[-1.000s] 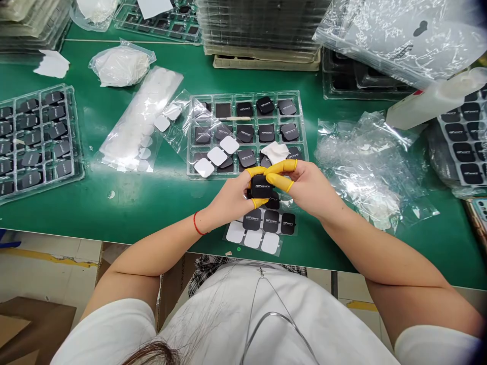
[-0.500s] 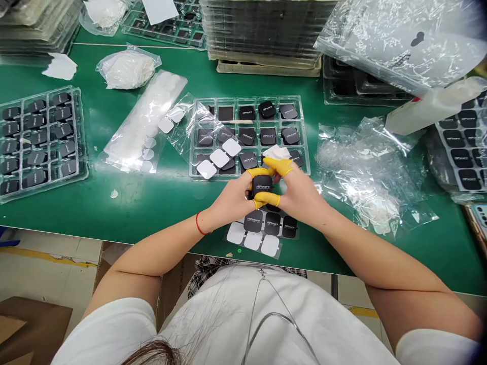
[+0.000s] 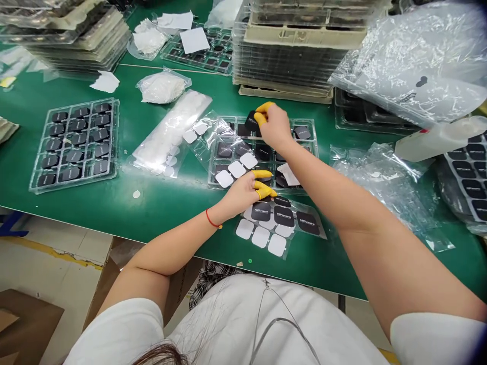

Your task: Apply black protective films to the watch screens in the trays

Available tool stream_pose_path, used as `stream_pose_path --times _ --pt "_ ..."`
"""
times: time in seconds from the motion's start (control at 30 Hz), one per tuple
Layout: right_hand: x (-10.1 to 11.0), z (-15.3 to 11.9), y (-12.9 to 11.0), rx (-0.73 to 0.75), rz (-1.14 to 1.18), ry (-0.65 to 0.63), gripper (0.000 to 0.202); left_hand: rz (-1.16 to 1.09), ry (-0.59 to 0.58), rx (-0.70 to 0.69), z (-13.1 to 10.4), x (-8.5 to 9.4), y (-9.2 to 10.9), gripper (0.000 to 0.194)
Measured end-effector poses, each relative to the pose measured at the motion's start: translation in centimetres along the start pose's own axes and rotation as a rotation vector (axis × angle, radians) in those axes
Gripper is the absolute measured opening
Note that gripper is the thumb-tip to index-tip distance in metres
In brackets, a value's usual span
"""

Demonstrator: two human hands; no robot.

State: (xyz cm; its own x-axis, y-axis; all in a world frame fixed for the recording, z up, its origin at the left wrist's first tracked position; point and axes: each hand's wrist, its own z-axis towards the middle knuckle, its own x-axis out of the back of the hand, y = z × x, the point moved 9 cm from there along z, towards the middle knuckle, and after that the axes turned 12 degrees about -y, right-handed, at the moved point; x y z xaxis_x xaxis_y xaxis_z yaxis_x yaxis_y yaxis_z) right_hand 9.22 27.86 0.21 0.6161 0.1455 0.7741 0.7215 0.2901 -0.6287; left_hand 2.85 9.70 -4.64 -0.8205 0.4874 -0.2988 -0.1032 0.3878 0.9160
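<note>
My right hand (image 3: 274,126), in yellow finger cots, pinches a black square case (image 3: 251,120) with pale lettering over the back row of the clear compartment tray (image 3: 315,147). Several similar black cases lie in the tray's compartments, partly hidden by my right hand and forearm. At the tray's front edge my left hand (image 3: 243,195) is open, its yellow-cotted fingers stretched out and apart. Just below its fingertips lie sheets of black lettered stickers (image 3: 283,216) and white rounded-square stickers (image 3: 261,236). Another strip of white stickers (image 3: 236,169) rests across the tray's left part.
A second filled tray (image 3: 76,139) lies to the left. Between the trays is a long plastic bag (image 3: 173,132). Tall tray stacks (image 3: 285,56) stand behind. Crumpled clear film (image 3: 384,187) and a white bottle (image 3: 437,139) are on the right.
My hands have parted. The right one has carried the black case from in front of the tray to its back row; the left has let go and opened. The camera view has shifted.
</note>
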Motion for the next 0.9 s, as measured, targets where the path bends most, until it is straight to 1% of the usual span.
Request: stream_pose_path --times 0.07,0.13,0.2,0.27,0.33,0.47,0.53,0.57,0.63,0.7,0.77,0.8,0.87,0.9 --pt "-2.1 1.6 -0.7 -0.010 -0.162 -0.112 0.027 0.031 -0.015 -0.013 -0.1 -0.2 0.0 0.041" --pt "-3.6 2.3 -2.2 0.037 -0.305 -0.184 0.029 0.066 -0.033 -0.027 -0.2 -0.5 0.1 0.041" --pt "-4.7 2.7 -3.9 0.109 -0.390 -0.236 0.031 0.096 -0.051 -0.043 -0.3 -0.8 0.2 0.041" --pt "-5.8 3.2 -5.3 0.150 -0.431 -0.309 0.029 0.131 -0.062 -0.061 -0.4 -1.1 0.4 0.041" --pt "-6.8 4.0 -6.0 0.139 -0.447 -0.369 0.027 0.174 -0.068 -0.078 -0.6 -1.3 0.5 0.040" --pt "-8.3 5.4 -6.2 0.055 -0.389 -0.465 0.039 0.240 -0.092 -0.079 -0.7 -1.6 0.2 0.041" --pt "-8.2 5.2 -6.1 0.022 -0.313 -0.477 0.038 0.249 -0.090 -0.082 -0.8 -1.6 0.0 0.041" --pt "-7.7 4.9 -6.0 0.011 -0.272 -0.453 0.036 0.247 -0.084 -0.086 -0.8 -1.5 0.0 0.040" --pt "-5.5 3.4 -6.1 0.006 -0.200 -0.362 0.030 0.228 -0.068 -0.092 -0.8 -1.4 0.1 0.037" --pt "-2.5 0.5 -6.7 0.060 -0.148 -0.259 0.026 0.168 -0.039 -0.106 -0.8 -1.1 0.3 0.034" --pt "0.3 -3.7 -7.6 0.174 -0.124 -0.197 0.023 0.068 0.000 -0.151 -0.6 -0.6 0.7 0.039" --pt "1.3 -6.1 -8.0 0.232 -0.125 -0.191 0.021 0.018 0.018 -0.182 -0.6 -0.3 0.9 0.044" --pt "2.4 -10.9 -8.1 0.315 -0.137 -0.219 0.020 -0.046 0.036 -0.241 -0.4 0.0 1.3 0.055" --pt "2.4 -13.1 -7.9 0.343 -0.137 -0.249 0.024 -0.052 0.031 -0.255 -0.3 0.0 1.3 0.060"
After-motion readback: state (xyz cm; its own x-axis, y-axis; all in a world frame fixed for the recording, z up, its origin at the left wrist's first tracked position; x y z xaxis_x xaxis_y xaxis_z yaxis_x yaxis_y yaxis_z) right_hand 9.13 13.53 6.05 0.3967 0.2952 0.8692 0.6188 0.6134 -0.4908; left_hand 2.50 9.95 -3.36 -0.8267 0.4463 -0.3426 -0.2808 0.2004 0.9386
